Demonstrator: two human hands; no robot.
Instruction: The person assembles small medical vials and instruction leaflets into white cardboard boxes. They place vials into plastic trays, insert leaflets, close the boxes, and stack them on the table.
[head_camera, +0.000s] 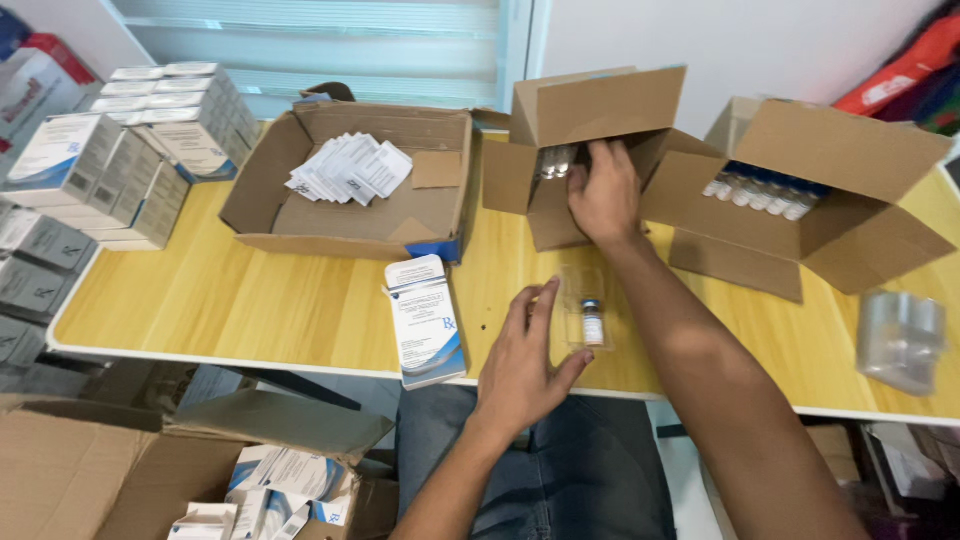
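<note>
Three open brown cardboard boxes stand along the far side of the yellow wood-grain table with a white edge (250, 300) in front of you. The wide shallow cardboard box on the left (350, 185) holds a fan of white folded paper leaflets (350, 168). The small middle cardboard box with raised flaps (570, 150) shows the silver caps of glass vials (555, 160). The larger cardboard box on the right (820, 200) holds a row of blue-capped vials (760, 192). Stacks of white and blue cartons (120, 160) fill the table's left end, and a bundle of clear plastic trays (900, 340) lies at its right end. Behind the table you face a white wall and a pale window blind. Below the table edge, an open cardboard box on the floor (150, 470) holds more white and blue cartons.

Your right hand (605, 195) reaches forward into the middle box, arm stretched across the table, fingers curled beside the vials; whether it grips one you cannot tell. Your left hand (525, 360) lies open at the near edge, palm down, fingers spread, touching the clear plastic tray holding one small vial with a blue cap (590, 320). Just left of that hand lies a single white and blue carton (425, 320), overhanging the table edge.
</note>
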